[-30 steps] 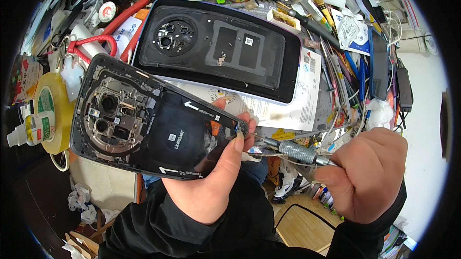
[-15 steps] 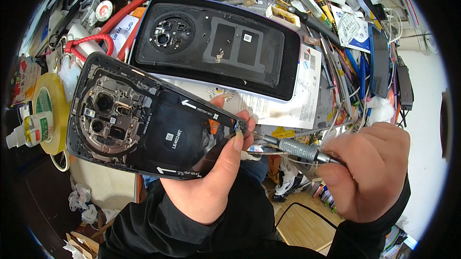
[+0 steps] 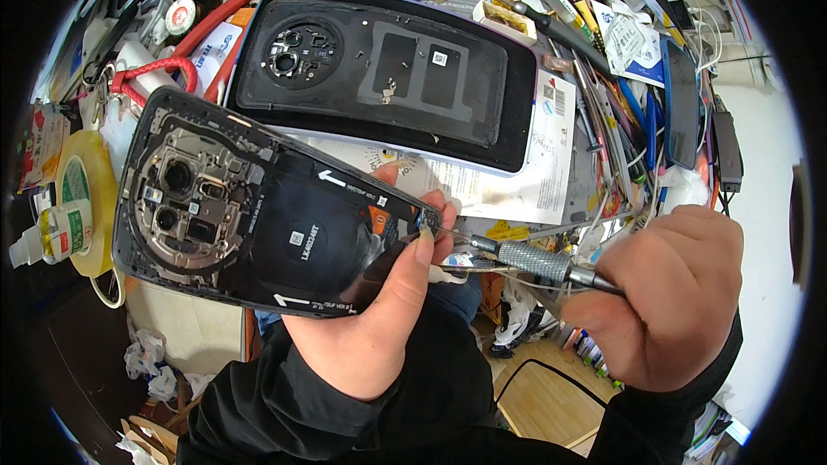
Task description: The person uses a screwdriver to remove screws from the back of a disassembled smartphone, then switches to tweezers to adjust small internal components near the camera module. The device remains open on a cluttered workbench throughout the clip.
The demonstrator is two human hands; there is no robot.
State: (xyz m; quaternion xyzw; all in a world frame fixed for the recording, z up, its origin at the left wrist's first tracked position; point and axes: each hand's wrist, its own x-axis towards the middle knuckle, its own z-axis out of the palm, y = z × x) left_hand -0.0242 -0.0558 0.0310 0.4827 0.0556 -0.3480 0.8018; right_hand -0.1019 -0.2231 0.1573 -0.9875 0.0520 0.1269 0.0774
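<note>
My left hand (image 3: 366,344) grips an opened smartphone (image 3: 284,249) by one end, thumb on top and fingers wrapped round the far side. The phone has no back cover on it; its round camera module (image 3: 185,198) and black inner sheet with white arrows face up. In my right hand (image 3: 668,293), which is closed round its rear end, is a thin screwdriver (image 3: 534,262) with a knurled metal handle. The screwdriver's tip meets the phone's right-hand end beside my left thumb. My fingers partly hide the exact contact spot.
Behind the phone, a dark back cover (image 3: 491,112) with small loose bits lies in a shallow box (image 3: 523,142). Tweezers, pens and tools crowd the right side near a dark blue phone (image 3: 680,107). At left are a yellow tape roll (image 3: 102,206) and a small bottle (image 3: 65,237).
The whole scene sits slightly further left and up, phone and box alike. My right hand has shifted slightly at the screwdriver's rear end; the tip stays at the phone's end.
</note>
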